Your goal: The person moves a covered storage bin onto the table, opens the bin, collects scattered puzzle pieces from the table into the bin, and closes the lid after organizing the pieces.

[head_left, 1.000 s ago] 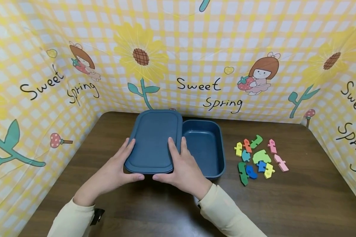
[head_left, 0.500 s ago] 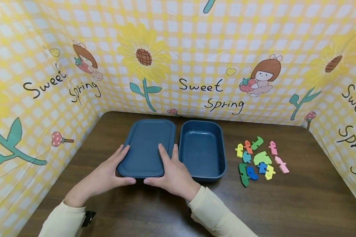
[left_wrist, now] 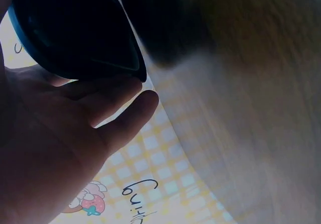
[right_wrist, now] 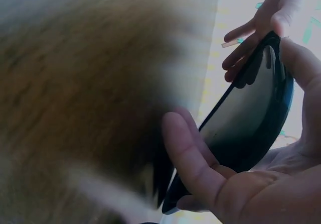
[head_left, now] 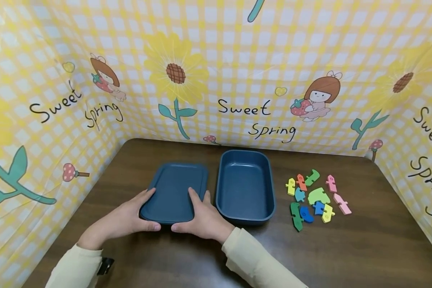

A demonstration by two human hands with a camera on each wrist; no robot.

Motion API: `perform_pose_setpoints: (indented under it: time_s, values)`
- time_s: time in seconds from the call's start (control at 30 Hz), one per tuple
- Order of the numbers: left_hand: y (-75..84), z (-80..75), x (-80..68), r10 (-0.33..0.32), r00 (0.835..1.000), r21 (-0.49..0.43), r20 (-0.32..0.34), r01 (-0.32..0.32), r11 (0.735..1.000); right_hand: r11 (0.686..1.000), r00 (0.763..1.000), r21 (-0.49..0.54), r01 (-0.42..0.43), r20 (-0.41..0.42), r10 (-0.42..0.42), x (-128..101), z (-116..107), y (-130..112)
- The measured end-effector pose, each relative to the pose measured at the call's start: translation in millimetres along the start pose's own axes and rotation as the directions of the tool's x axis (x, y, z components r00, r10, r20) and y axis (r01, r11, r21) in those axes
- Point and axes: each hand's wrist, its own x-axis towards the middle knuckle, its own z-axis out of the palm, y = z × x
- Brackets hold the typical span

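Both hands hold a dark blue rectangular lid low over the left half of the table, beside the matching open box. My left hand grips its near left corner, thumb along the front edge. At the near right corner, my right hand has its thumb at the front and its other fingers along the side. The left wrist view shows the lid's dark underside against the fingers. In the right wrist view the lid is tilted across the picture between both hands.
Several colourful puzzle-like pieces, among them a light green one and a pink one, lie right of the box on the brown wooden table. A yellow checked cloth stands around the back and sides.
The lid has come left and toward the person, away from the box's left edge, and lower to the table. Both hands have moved with it. Box and coloured pieces have stayed put.
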Motion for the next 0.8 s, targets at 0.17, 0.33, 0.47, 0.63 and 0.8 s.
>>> perform_pose_setpoints:
  time_s: [0.17, 0.33, 0.47, 0.63, 0.8]
  values:
    - [-3.0, 4.5, 4.1, -0.012, 1.0, 0.011, 0.021, 0.012, 1.0, 0.999, 1.0, -0.02, -0.025, 0.013, 0.026, 5.4, 3.8, 4.5]
    - [-3.0, 7.2, 8.2, -0.03, 0.999, 0.047, 0.038, 0.029, 0.998, 0.999, 1.0, -0.039, -0.026, -0.005, 0.026, 11.4, 5.3, 3.3]
    - [-3.5, 9.3, 11.2, -0.046, 0.998, 0.075, 0.05, 0.042, 0.996, 0.997, 0.999, -0.065, -0.039, -0.02, 0.038, 15.5, 8.3, 1.5]
    - [-2.2, 11.4, 16.0, -0.083, 0.996, 0.144, 0.043, 0.076, 0.987, 0.989, 0.997, -0.134, -0.071, -0.051, 0.064, 20.9, 12.4, 0.1]
    - [0.9, 14.6, 20.6, -0.118, 0.993, 0.215, 0.031, 0.109, 0.97, 0.974, 0.995, -0.205, -0.093, -0.056, 0.083, 24.0, 13.8, -1.0]
